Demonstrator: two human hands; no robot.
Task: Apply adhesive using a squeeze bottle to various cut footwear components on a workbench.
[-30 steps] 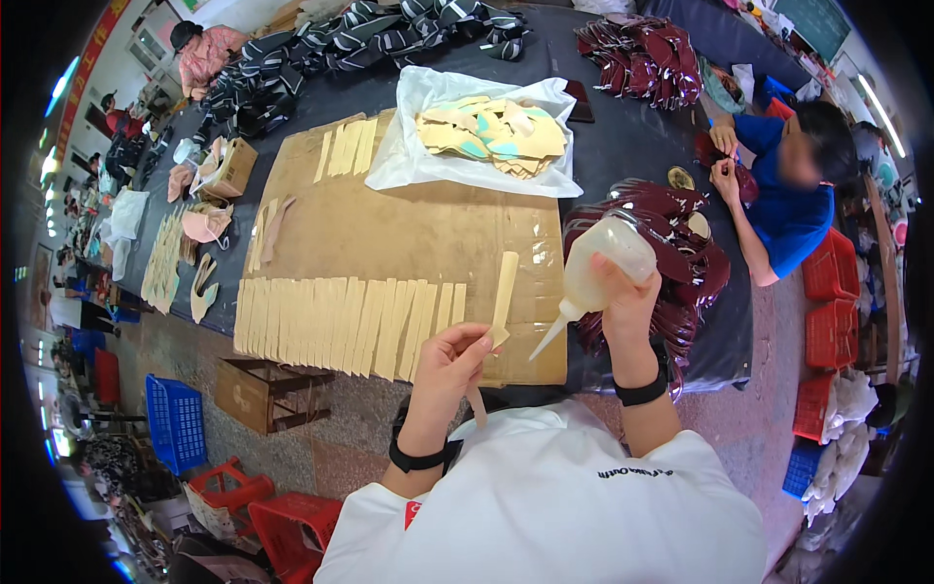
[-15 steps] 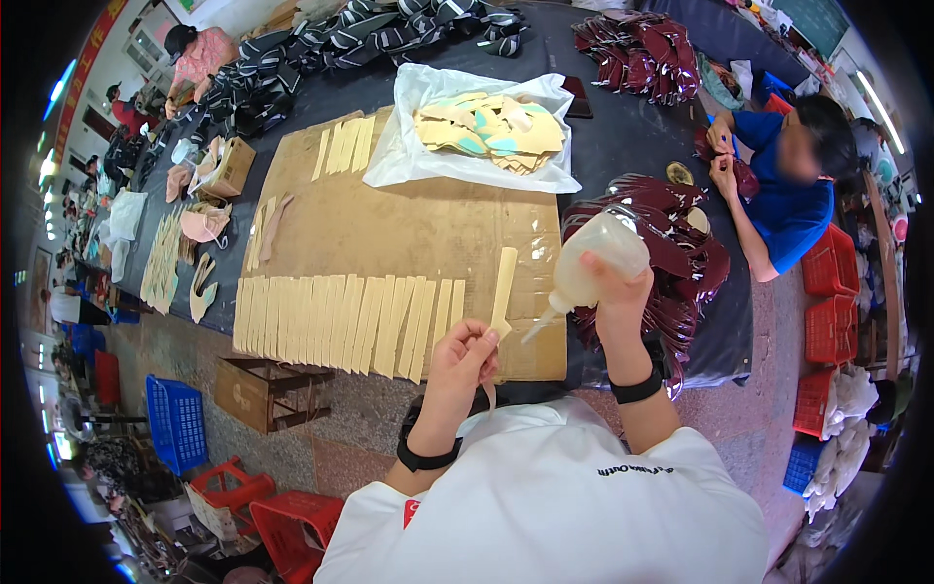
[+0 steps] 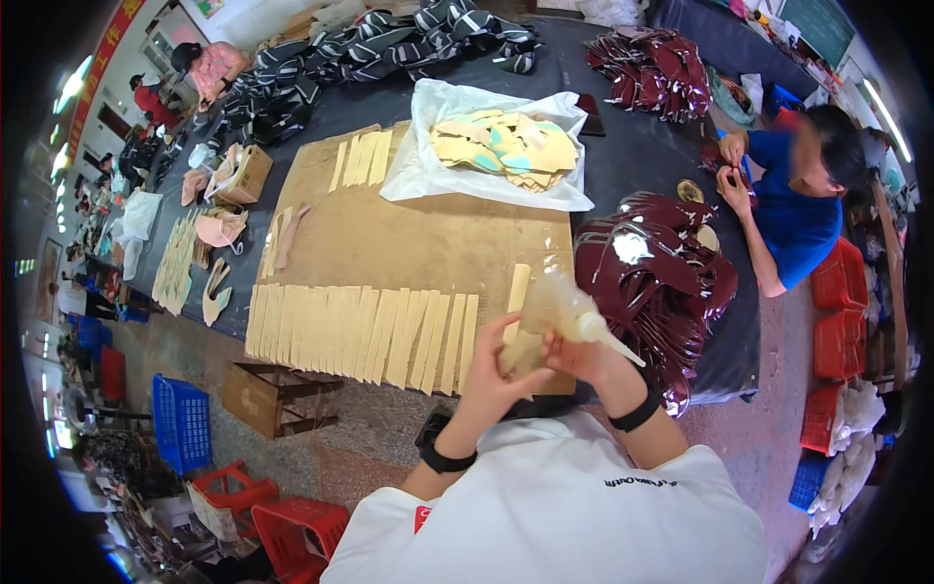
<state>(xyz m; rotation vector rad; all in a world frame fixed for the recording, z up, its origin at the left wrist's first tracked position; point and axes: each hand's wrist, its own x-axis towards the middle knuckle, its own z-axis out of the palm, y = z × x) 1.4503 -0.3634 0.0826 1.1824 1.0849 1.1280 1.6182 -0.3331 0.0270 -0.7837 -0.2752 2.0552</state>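
Observation:
A translucent squeeze bottle (image 3: 556,304) with a long thin nozzle is tilted over the front edge of the cardboard (image 3: 428,234). Its nozzle points toward the lower right. My right hand (image 3: 595,362) is closed on the bottle from the right, fingers bent across its side. My left hand (image 3: 491,365) curves around the bottle's left end, thumb and fingers wrapped about it; blur hides the exact contact. A cream strip (image 3: 520,282) stretches away just behind my left hand. To the left, a row of similar cream strips (image 3: 360,331) lies side by side on the cardboard.
A white plastic bag (image 3: 413,161) bears a heap of cream pieces (image 3: 501,146). Glossy maroon pieces (image 3: 647,253) are piled on the right. Beyond them, a person in blue (image 3: 798,204) works with both hands. Black pieces (image 3: 389,44) lie along the back; a wooden stool (image 3: 258,394) stands at left.
The bottle came down and left, its nozzle swinging from lower left to lower right. My left hand moved from the cream strip to the bottle. The view shifted slightly.

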